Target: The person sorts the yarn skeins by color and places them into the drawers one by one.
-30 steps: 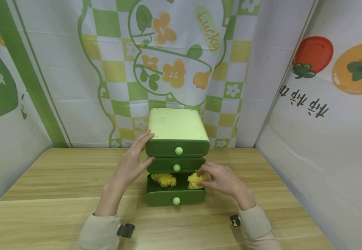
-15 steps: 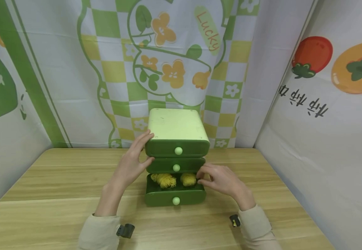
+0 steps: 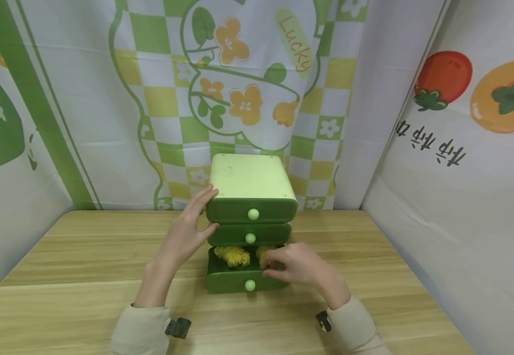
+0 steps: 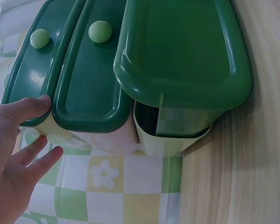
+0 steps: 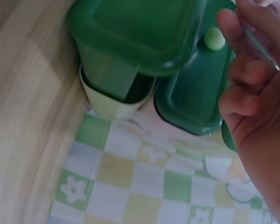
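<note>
A small cabinet [image 3: 250,177] with a pale green top and dark green drawers stands on the table. Its bottom drawer [image 3: 228,282] is pulled out. Inside lies a bundle of yellow yarn [image 3: 233,256] on the left, and a second yellow yarn bundle [image 3: 260,252] sits to the right, partly hidden. My left hand [image 3: 181,239] steadies the cabinet's left side; in the left wrist view its upper digit touches the top drawer [image 4: 30,79] at the corner. Over the drawer's right front is my right hand [image 3: 301,265], fingers loosely bent and holding nothing visible.
Above the open drawer, the middle drawer [image 3: 230,235] and the top one are closed, each with a round pale knob. A patterned cloth [image 3: 164,103] hangs behind the cabinet. The wooden table [image 3: 84,266] extends to both sides and forward.
My right hand let go of the right-hand yarn bundle inside the drawer, then moved left and nearer, over the drawer front. The left hand has stayed at the cabinet's side.
</note>
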`<state>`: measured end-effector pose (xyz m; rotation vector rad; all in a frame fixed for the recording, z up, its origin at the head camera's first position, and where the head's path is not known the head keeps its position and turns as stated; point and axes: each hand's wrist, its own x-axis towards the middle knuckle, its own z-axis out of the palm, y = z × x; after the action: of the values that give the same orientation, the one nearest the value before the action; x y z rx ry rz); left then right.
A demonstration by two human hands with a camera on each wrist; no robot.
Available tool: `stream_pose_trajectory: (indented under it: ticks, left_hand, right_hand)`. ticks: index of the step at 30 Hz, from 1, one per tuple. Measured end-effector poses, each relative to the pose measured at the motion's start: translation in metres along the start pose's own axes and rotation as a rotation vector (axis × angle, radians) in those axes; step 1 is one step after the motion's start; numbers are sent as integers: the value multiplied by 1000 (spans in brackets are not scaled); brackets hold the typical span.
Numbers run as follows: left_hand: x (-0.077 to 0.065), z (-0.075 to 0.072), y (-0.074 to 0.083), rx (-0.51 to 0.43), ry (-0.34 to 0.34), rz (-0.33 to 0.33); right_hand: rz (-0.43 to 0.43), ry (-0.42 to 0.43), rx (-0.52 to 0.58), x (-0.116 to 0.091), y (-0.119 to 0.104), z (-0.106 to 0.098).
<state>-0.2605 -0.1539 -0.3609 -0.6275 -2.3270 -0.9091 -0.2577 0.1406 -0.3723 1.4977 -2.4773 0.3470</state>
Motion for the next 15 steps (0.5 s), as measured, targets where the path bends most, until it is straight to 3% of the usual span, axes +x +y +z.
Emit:
stream_pose_trajectory:
  ticks: [7,15]
  left_hand:
    - [0,0,0,5,2,7]
    - [0,0,-1,-4,-9,-8]
  right_hand:
    - [-47,-20,-8,7,-9,15]
    - [13,-140,-9,11,-19,26]
